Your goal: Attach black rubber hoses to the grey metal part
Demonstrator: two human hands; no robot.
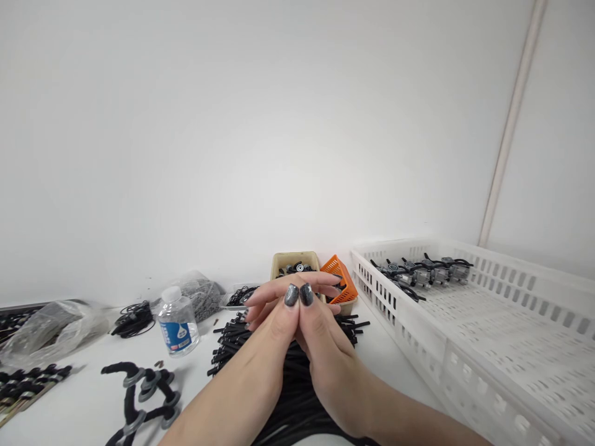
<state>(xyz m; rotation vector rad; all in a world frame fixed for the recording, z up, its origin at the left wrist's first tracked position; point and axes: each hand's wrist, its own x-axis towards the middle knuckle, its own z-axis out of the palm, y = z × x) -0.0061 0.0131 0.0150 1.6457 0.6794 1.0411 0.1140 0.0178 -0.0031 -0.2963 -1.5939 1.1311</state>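
Note:
My left hand and my right hand meet in the middle of the view, with their thumbs side by side and touching. The fingers stretch out and cross over each other, and dark glittery polish shows on the nails. Nothing can be seen held in either hand, though the space between the palms is hidden. Beneath them lies a large bundle of black cords or tubes on the white table. At the left rests a black looped piece with grey rings.
To the right, a white plastic crate holds several black-and-clear assemblies. Behind the hands are a beige bin and an orange basket. A clear bottle, plastic bags and black cords occupy the left side.

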